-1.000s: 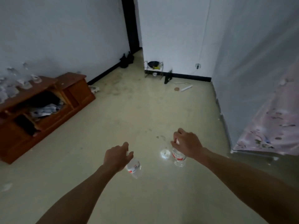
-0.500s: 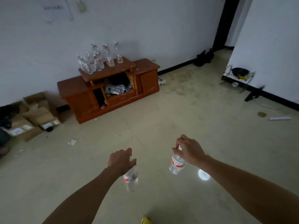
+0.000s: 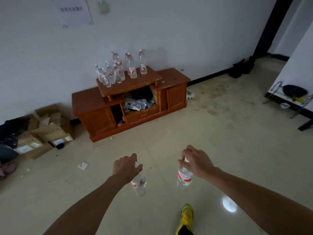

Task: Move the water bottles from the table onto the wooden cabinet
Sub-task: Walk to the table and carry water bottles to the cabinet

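My left hand [image 3: 126, 168] grips a clear water bottle [image 3: 139, 182] by its neck; the bottle hangs down with a red-and-white label. My right hand [image 3: 196, 162] holds a second clear water bottle [image 3: 183, 178] the same way, by the cap end. Both hang over the floor, well short of the wooden cabinet [image 3: 171, 77], which stands against the far wall. Several more water bottles [image 3: 118, 68] stand upright on the cabinet's raised middle shelf top. The table is out of view.
Open cardboard boxes [image 3: 47, 128] lie on the floor left of the cabinet. A scrap of paper [image 3: 83, 165] lies on the tiles. A metal rack with a black pan [image 3: 293, 92] stands at the right. My yellow shoe [image 3: 186, 216] shows below.
The view has swung left and closer, bringing the cabinet from the left edge to the centre. Both hands still carry their bottles. A yellow shoe has stepped forward into view.
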